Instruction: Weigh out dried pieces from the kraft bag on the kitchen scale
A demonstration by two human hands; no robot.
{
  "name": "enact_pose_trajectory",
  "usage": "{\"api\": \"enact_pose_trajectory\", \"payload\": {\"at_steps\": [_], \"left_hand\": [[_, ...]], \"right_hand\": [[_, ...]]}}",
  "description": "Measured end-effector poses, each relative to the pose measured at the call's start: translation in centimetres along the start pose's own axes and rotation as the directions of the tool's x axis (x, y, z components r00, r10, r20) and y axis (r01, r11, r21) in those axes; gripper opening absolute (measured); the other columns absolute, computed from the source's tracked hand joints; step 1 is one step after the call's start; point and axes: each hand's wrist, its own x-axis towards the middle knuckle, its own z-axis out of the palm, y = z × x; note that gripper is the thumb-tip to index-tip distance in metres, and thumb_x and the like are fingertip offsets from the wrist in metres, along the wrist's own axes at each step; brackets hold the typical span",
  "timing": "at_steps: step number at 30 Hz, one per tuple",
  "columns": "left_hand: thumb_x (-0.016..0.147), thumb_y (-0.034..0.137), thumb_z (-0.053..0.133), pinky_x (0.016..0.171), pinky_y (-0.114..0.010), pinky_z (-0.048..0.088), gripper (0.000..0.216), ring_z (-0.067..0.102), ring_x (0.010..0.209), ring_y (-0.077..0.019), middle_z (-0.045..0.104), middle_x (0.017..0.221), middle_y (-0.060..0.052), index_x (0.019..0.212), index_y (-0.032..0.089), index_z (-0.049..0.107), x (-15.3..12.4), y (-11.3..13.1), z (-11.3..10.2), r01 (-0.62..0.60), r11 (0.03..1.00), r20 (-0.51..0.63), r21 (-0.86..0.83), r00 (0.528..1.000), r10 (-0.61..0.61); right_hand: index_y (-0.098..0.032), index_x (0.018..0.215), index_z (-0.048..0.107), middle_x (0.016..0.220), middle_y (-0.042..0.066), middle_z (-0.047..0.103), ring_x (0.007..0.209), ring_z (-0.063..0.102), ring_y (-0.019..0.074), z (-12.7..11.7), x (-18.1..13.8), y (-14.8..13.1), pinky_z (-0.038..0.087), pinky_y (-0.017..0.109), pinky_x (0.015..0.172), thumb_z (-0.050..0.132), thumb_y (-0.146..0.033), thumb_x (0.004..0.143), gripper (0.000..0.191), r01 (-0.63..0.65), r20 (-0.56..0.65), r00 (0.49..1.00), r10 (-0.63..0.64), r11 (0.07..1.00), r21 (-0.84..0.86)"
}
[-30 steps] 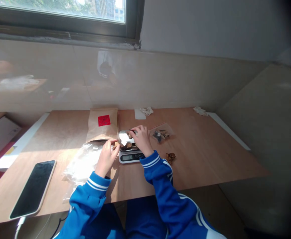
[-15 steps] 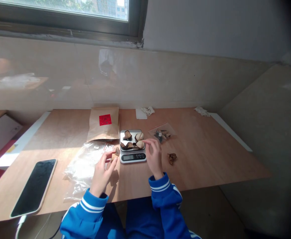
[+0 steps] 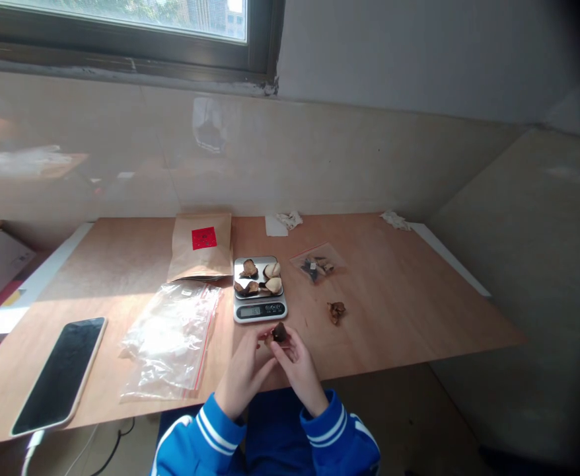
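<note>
Holding dark piece [image 3: 280, 332] in hands [image 3: 298, 369], between scale [image 3: 270, 311] and table edge [image 3: 394, 364].

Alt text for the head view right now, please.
A person's left hand and right hand hold a dark brown piece near a digital scale carrying other pieces on a wooden table. To the left lie a paper bag, clear plastic and a phone; to the right, a small packet and a brown clump.
</note>
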Motion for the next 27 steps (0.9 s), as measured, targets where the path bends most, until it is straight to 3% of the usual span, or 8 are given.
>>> {"api": "enact_pose_trajectory", "payload": {"at_steps": [4, 6, 8, 12, 18, 22, 27], "left_hand": [[0.089, 0.030, 0.053, 0.090, -0.042, 0.052, 0.038, 0.055, 0.115, -0.0239, 0.056, 0.125, -0.011, 0.125, 0.024, 0.048, 0.6, -1.1, -1.2, 0.051, 0.992, -0.144, 0.113, 0.989, -0.034], [0.091, 0.031, 0.049, 0.090, -0.042, 0.051, 0.033, 0.055, 0.113, -0.0231, 0.056, 0.121, -0.010, 0.122, 0.023, 0.049, 1.5, -1.9, -2.1, 0.121, 0.981, -0.278, 0.150, 0.958, -0.075], [0.091, 0.035, 0.049, 0.090, -0.043, 0.050, 0.032, 0.055, 0.109, -0.0233, 0.056, 0.117, -0.010, 0.119, 0.021, 0.051, 2.6, -2.5, -3.0, 0.185, 0.971, -0.385, 0.151, 0.916, -0.114], [0.090, 0.038, 0.049, 0.087, -0.040, 0.051, 0.033, 0.054, 0.106, -0.0237, 0.054, 0.115, -0.011, 0.116, 0.018, 0.053, 4.7, -2.9, -4.5, 0.244, 0.965, -0.414, 0.092, 0.891, -0.186], [0.089, 0.039, 0.052, 0.087, -0.042, 0.050, 0.036, 0.054, 0.107, -0.0250, 0.053, 0.117, -0.013, 0.117, 0.017, 0.052, 5.9, -4.0, -4.7, 0.276, 0.956, -0.459, 0.102, 0.866, -0.201], [0.085, 0.043, 0.057, 0.093, -0.046, 0.046, 0.047, 0.049, 0.117, -0.0273, 0.052, 0.125, -0.014, 0.125, 0.019, 0.048, 7.0, -5.5, -4.3, 0.247, 0.955, -0.418, 0.162, 0.894, -0.161], [0.084, 0.041, 0.059, 0.097, -0.048, 0.042, 0.039, 0.054, 0.110, -0.0270, 0.060, 0.114, -0.011, 0.115, 0.020, 0.053, 8.2, -6.2, -4.4, 0.220, 0.947, -0.363, 0.234, 0.924, -0.125]], "right_hand": [[-0.019, 0.116, 0.054, 0.106, 0.012, 0.067, 0.084, 0.067, 0.0222, -3.0, 1.6, -0.2, 0.056, 0.038, 0.077, 0.063, -0.048, 0.082, 0.045, 0.099, -0.136, 0.983, -0.126, 0.977, -0.190], [-0.019, 0.113, 0.053, 0.107, 0.013, 0.067, 0.089, 0.065, 0.0236, -4.8, 2.9, -0.6, 0.054, 0.041, 0.081, 0.062, -0.042, 0.083, 0.039, 0.153, -0.176, 0.957, -0.232, 0.914, -0.375], [-0.020, 0.107, 0.056, 0.107, 0.013, 0.066, 0.097, 0.062, 0.0257, -6.5, 4.3, -1.0, 0.051, 0.045, 0.087, 0.058, -0.036, 0.085, 0.027, 0.210, -0.141, 0.931, -0.338, 0.809, -0.549], [-0.020, 0.099, 0.062, 0.105, 0.011, 0.065, 0.103, 0.058, 0.0257, -8.4, 6.8, -0.8, 0.046, 0.048, 0.093, 0.045, -0.022, 0.089, 0.020, 0.316, 0.019, 0.903, -0.428, 0.635, -0.706], [-0.020, 0.102, 0.066, 0.117, 0.012, 0.059, 0.113, 0.054, 0.0248, -8.6, 8.0, 0.8, 0.047, 0.046, 0.096, 0.035, -0.009, 0.086, 0.036, 0.356, 0.116, 0.904, -0.412, 0.574, -0.737], [-0.022, 0.114, 0.064, 0.124, 0.011, 0.055, 0.120, 0.050, 0.0250, -8.5, 6.9, 1.0, 0.044, 0.049, 0.100, 0.034, -0.005, 0.081, 0.048, 0.361, 0.089, 0.885, -0.457, 0.551, -0.753], [-0.023, 0.113, 0.064, 0.123, 0.012, 0.053, 0.118, 0.050, 0.0267, -8.5, 5.0, 0.4, 0.044, 0.052, 0.099, 0.036, -0.012, 0.086, 0.041, 0.309, -0.028, 0.863, -0.504, 0.572, -0.760]]}}
